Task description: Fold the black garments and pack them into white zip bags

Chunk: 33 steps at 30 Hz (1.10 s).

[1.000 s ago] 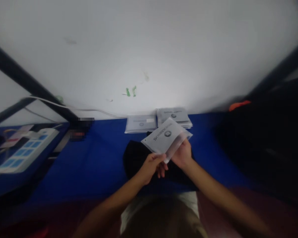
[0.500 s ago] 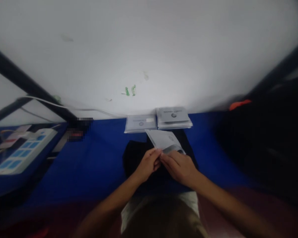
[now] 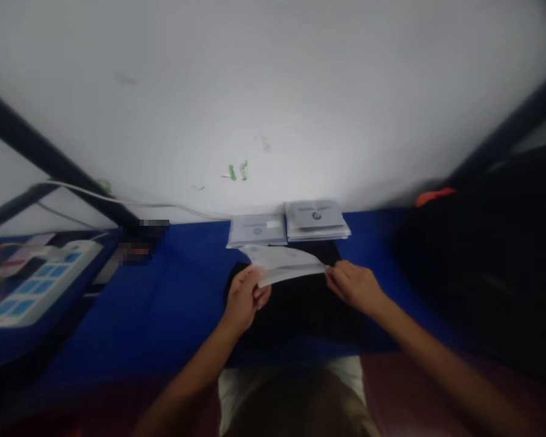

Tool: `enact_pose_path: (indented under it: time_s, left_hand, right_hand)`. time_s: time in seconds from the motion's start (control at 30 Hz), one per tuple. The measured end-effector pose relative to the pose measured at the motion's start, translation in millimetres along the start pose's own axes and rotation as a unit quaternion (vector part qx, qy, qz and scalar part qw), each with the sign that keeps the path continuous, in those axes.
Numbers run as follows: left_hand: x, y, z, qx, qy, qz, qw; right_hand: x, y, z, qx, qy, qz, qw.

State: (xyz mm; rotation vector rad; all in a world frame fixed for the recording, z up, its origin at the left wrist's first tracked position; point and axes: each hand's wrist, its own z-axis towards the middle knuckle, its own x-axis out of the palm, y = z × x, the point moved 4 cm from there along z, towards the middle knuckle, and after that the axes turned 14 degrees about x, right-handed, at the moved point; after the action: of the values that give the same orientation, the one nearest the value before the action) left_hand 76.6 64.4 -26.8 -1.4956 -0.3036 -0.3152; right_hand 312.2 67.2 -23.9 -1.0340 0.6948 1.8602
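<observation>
A pale plastic packaging bag (image 3: pixel 284 260) with a faint print is stretched between my two hands, its near edge pulled almost straight. My left hand (image 3: pixel 246 296) pinches its left end, fingers curled underneath. At the right end, the fingertips of my right hand (image 3: pixel 353 284) are closed on the corner. Below the bag lies a black cloth (image 3: pixel 300 303), spread over the blue tabletop (image 3: pixel 177 291). Just beyond it sit a flat grey bag (image 3: pixel 257 230) and a thicker stack of similar printed bags (image 3: pixel 317 217).
A white power strip (image 3: pixel 40 282) with blue sockets is on the left. A white cable (image 3: pixel 173 207) runs along the wall (image 3: pixel 273 91). Dark frame bars (image 3: pixel 68 161) slant at both sides. A large black mass (image 3: pixel 473 273) with an orange patch (image 3: pixel 434 196) fills the right.
My hands have moved apart, the left one leftward and the right one rightward. The bag, previously angled with a curled near edge, is now drawn out lengthwise between them.
</observation>
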Motion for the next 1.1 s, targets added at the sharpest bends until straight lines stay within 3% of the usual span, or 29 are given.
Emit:
enact_pose_path:
  time_s: [0.1, 0.2, 0.33, 0.4, 0.5, 0.57, 0.67, 0.77, 0.87, 0.97, 1.1]
  left_hand:
    - [-6.2, 1, -3, -0.006, 0.007, 0.016, 1.000]
    - [2.2, 20, -11, -0.031, 0.046, 0.032, 0.998]
    - [23.5, 37, -20, -0.032, 0.143, 0.031, 0.989]
    - [26.9, 32, -20, 0.000, 0.155, 0.026, 0.988]
    - [21.9, 11, -20, 0.100, 0.159, 0.064, 0.980]
    - [17.3, 0, -22, 0.159, 0.191, 0.102, 0.963]
    - [9.9, -2, -27, 0.181, 0.253, 0.182, 0.933]
    - [-0.6, 4, -31, 0.176, 0.299, 0.297, 0.890]
    - [-15.3, 3, -35, 0.185, 0.330, 0.381, 0.843]
    - [-32.9, -3, -41, 0.202, 0.360, 0.441, 0.797]
    - [-52.2, -1, -48, 0.208, 0.400, 0.498, 0.741]
  right_hand:
    - [7, -5, -1, 0.050, 0.014, -0.002, 0.999]
    - [11, 10, 7, 0.108, 0.014, 0.019, 0.994]
    - [20, 39, 21, 0.064, 0.039, 0.146, 0.987]
    - [16, 46, 27, 0.037, 0.028, 0.205, 0.978]
    - [-2, 44, 39, 0.025, -0.019, 0.224, 0.974]
    - [-18, 34, 54, 0.040, -0.058, 0.201, 0.977]
    - [-26, 6, 84, 0.075, -0.110, 0.148, 0.980]
    - [0, -29, 113, 0.115, -0.071, 0.082, 0.987]
    - [43, -56, 128, 0.135, 0.029, -0.013, 0.990]
    - [76, -64, 127, 0.122, 0.127, -0.074, 0.982]
    - [94, -57, 117, 0.119, 0.171, -0.095, 0.973]
